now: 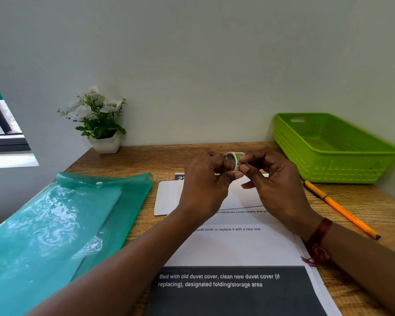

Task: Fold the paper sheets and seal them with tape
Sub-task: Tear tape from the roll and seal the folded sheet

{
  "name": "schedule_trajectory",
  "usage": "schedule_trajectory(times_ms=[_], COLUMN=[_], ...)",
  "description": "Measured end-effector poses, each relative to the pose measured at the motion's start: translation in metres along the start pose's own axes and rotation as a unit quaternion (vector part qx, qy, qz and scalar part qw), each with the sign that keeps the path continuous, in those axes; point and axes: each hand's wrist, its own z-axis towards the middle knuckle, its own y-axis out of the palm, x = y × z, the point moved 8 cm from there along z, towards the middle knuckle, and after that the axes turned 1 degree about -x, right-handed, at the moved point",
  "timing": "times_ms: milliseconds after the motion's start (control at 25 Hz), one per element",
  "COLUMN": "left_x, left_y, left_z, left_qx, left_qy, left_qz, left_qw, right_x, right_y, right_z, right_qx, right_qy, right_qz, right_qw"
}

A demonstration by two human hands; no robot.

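Note:
A small roll of patterned tape [234, 156] is held up above the desk, between both hands. My left hand [205, 185] grips the roll from the left with thumb and fingers. My right hand [275, 181] pinches the roll's right edge with thumb and forefinger. Under the hands lies a folded white paper [169, 197], and nearer to me a printed sheet [237, 245] with black text and a dark band. The hands hide the middle of the folded paper.
A teal plastic document folder [62, 226] lies at the left. A green plastic basket [333, 147] stands at the back right, with an orange pen [342, 210] in front of it. A white pot of artificial flowers [100, 124] sits at the back left against the wall.

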Motion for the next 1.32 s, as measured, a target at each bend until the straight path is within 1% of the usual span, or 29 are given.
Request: schedule_trajectory(times_ms=[160,280,840,1000,1200,1320], left_x=[-0.0023,-0.0024,0.0036,0.0056,0.0028,0.0034], left_y=[0.0015,0.0016,-0.0021,-0.0038,-0.0034,-0.0046], left_z=[0.0001,0.0006,-0.0001,0.0019,0.0013,0.0001], left_qx=[-0.007,-0.011,0.008,0.002,0.012,0.031], left_qy=[-0.002,-0.001,0.017,0.008,0.006,0.029], left_qz=[0.014,0.022,0.031,-0.018,-0.013,-0.002], left_qw=[1.0,1.0,0.999,1.0,1.0,0.999], right_x=[-0.001,-0.0001,-0.0014,-0.0038,0.0006,0.004], right_y=[0.0011,0.0004,0.0008,-0.0066,-0.0068,-0.0066], right_z=[0.0006,0.001,0.0015,0.005,0.0064,0.0066], right_qx=[-0.013,-0.009,-0.011,0.007,0.009,0.009], right_qy=[0.001,0.005,0.004,0.009,0.012,0.02], right_qz=[-0.012,-0.008,-0.009,0.04,0.054,0.063], right_qw=[1.0,1.0,1.0,0.999,0.998,0.998])
